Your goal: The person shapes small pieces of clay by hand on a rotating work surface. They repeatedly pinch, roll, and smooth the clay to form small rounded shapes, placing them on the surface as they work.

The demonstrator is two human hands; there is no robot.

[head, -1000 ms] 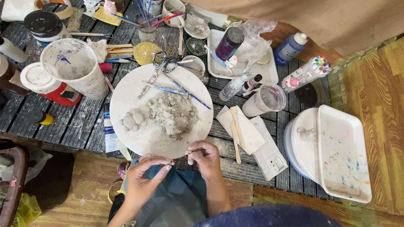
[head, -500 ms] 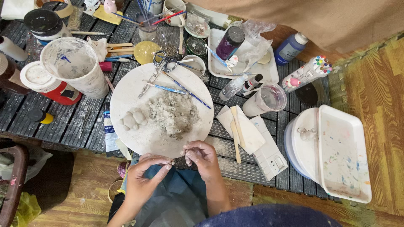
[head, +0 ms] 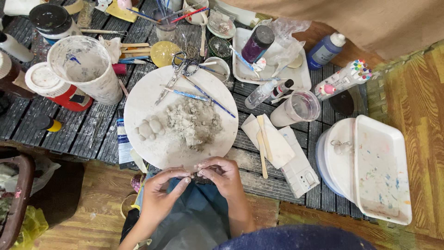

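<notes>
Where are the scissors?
In the head view, the scissors lie at the top edge of the round white board, above the grey clay pile and beside the blue-handled brushes.

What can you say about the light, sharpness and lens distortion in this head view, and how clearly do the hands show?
Head view: soft, even daylight, with no hard shadows or strong glare on the round white board. The left hand and right hand are sharp, pinching something too small to identify. The table slats and wood floor tilt outward towards the edges, suggesting a wide lens.
</notes>
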